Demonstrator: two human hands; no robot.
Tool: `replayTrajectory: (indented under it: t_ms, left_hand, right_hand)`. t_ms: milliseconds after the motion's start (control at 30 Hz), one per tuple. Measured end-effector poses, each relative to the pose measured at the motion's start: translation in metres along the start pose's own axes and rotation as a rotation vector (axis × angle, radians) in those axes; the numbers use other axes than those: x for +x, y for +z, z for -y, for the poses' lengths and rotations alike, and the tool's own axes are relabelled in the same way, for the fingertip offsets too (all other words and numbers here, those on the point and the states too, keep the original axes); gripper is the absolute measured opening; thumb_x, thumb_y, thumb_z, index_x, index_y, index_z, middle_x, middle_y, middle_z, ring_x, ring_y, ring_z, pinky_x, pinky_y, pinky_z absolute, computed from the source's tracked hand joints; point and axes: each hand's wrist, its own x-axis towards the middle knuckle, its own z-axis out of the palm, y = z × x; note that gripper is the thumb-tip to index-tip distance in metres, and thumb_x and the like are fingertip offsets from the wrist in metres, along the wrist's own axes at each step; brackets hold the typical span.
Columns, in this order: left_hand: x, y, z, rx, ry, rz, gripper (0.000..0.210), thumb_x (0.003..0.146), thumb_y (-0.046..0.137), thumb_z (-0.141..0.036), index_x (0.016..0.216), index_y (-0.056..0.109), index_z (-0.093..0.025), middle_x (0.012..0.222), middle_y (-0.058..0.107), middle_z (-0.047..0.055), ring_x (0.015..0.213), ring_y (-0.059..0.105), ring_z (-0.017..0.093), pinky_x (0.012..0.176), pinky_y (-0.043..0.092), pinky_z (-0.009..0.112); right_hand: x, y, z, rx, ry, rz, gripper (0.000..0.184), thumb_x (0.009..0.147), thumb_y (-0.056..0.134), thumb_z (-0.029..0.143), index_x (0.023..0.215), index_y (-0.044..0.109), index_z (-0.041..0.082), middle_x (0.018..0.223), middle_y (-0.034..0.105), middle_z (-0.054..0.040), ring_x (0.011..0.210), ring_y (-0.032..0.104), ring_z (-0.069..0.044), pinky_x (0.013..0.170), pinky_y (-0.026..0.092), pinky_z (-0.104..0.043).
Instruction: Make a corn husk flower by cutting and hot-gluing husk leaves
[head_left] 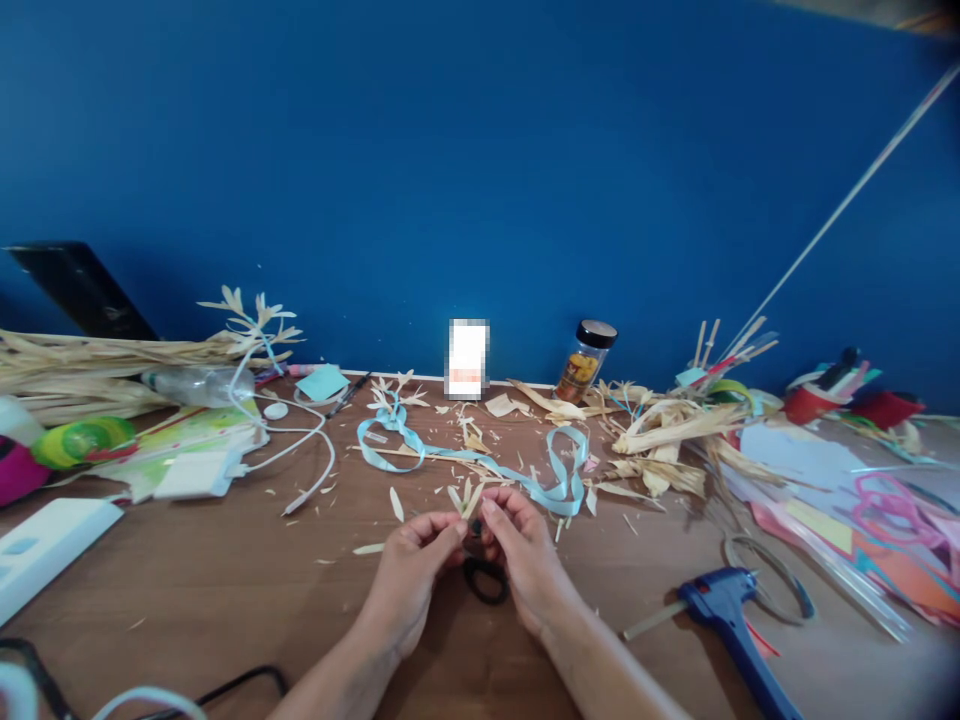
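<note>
My left hand pinches the base of a small bunch of pale dried husk strips that fan out like petals. My right hand meets it from the other side, thumb and fingers pinched at the bunch's right edge. Below the fingertips lies a black looped handle, apparently of scissors; its other end is hidden by my hands. Loose husk petals lie near my left hand. Behind the hands a light blue ribbon curls across the table, with a finished-looking husk flower at its left end.
A blue glue gun lies at the right. Dried husks, a tilted jar and a blurred bright upright object are along the wall. At left are a white charger, its cable and a power strip.
</note>
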Motion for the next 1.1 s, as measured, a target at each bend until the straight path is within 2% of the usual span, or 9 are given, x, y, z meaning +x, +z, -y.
replayTrajectory:
  t_ms: [167, 300, 433, 567, 700, 867, 1000, 1100]
  left_hand:
    - [0.002, 0.001, -0.001, -0.086, -0.017, -0.077, 0.015, 0.062, 0.074, -0.022, 0.073, 0.067, -0.014, 0.067, 0.067, 0.0, 0.058, 0.056, 0.007, 0.059, 0.046, 0.016]
    - [0.004, 0.0, -0.001, -0.101, -0.031, -0.141, 0.022, 0.058, 0.076, -0.022, 0.077, 0.067, -0.014, 0.071, 0.068, 0.002, 0.062, 0.058, 0.008, 0.06, 0.047, 0.016]
    - [0.004, -0.002, -0.002, -0.059, -0.005, -0.138, 0.025, 0.058, 0.076, -0.024, 0.078, 0.066, -0.014, 0.069, 0.067, 0.001, 0.058, 0.057, 0.007, 0.057, 0.046, 0.016]
    - [0.006, -0.005, -0.003, 0.131, 0.076, -0.159, 0.034, 0.061, 0.073, -0.029, 0.09, 0.063, -0.015, 0.065, 0.066, -0.002, 0.05, 0.053, 0.006, 0.048, 0.041, 0.015]
    - [0.006, -0.006, -0.005, 0.315, 0.186, -0.149, 0.045, 0.065, 0.069, -0.033, 0.104, 0.055, -0.015, 0.064, 0.066, -0.002, 0.046, 0.052, 0.007, 0.044, 0.038, 0.017]
    - [0.005, -0.007, -0.009, 0.516, 0.246, -0.169, 0.045, 0.064, 0.066, -0.035, 0.102, 0.054, -0.012, 0.061, 0.067, 0.001, 0.045, 0.055, 0.013, 0.043, 0.04, 0.021]
    - [0.005, -0.013, -0.009, 0.709, 0.301, -0.2, 0.04, 0.065, 0.063, -0.035, 0.098, 0.057, -0.012, 0.06, 0.068, 0.002, 0.049, 0.058, 0.016, 0.048, 0.042, 0.024]
    - [0.004, -0.018, -0.008, 0.787, 0.324, -0.225, 0.035, 0.065, 0.062, -0.033, 0.093, 0.061, -0.013, 0.055, 0.066, 0.0, 0.047, 0.058, 0.016, 0.048, 0.041, 0.024]
  right_hand:
    - [0.0, 0.001, 0.003, 0.0, 0.009, -0.038, 0.015, 0.078, 0.058, 0.032, 0.075, 0.052, 0.018, 0.056, 0.048, 0.0059, 0.046, 0.039, -0.005, 0.044, 0.03, -0.016]
    - [0.0, 0.001, 0.002, 0.006, 0.01, -0.058, 0.01, 0.078, 0.056, 0.029, 0.079, 0.053, 0.019, 0.054, 0.048, 0.0062, 0.045, 0.039, -0.006, 0.042, 0.028, -0.016]
    - [0.002, -0.002, 0.002, 0.034, -0.002, -0.057, 0.003, 0.075, 0.052, 0.021, 0.074, 0.053, 0.019, 0.054, 0.05, 0.0052, 0.045, 0.039, -0.006, 0.043, 0.027, -0.017]
    - [0.003, -0.004, 0.005, 0.085, -0.043, -0.047, 0.006, 0.07, 0.049, 0.018, 0.064, 0.05, 0.018, 0.053, 0.049, 0.0042, 0.048, 0.041, -0.008, 0.045, 0.029, -0.018]
    - [0.001, -0.004, 0.013, 0.133, -0.096, -0.043, 0.009, 0.07, 0.054, 0.024, 0.065, 0.051, 0.019, 0.054, 0.047, 0.0046, 0.047, 0.038, -0.008, 0.045, 0.03, -0.02]
    - [-0.003, -0.002, 0.019, 0.137, -0.137, -0.038, 0.021, 0.073, 0.059, 0.038, 0.067, 0.051, 0.019, 0.056, 0.047, 0.0047, 0.046, 0.037, -0.008, 0.045, 0.03, -0.02]
    - [-0.003, -0.003, 0.016, 0.093, -0.175, -0.055, 0.03, 0.079, 0.05, 0.045, 0.064, 0.049, 0.02, 0.058, 0.046, 0.0041, 0.049, 0.04, -0.009, 0.046, 0.032, -0.02]
    - [-0.002, -0.005, 0.013, 0.028, -0.198, -0.057, 0.032, 0.082, 0.046, 0.045, 0.062, 0.049, 0.019, 0.056, 0.045, 0.0042, 0.048, 0.04, -0.009, 0.045, 0.031, -0.02]
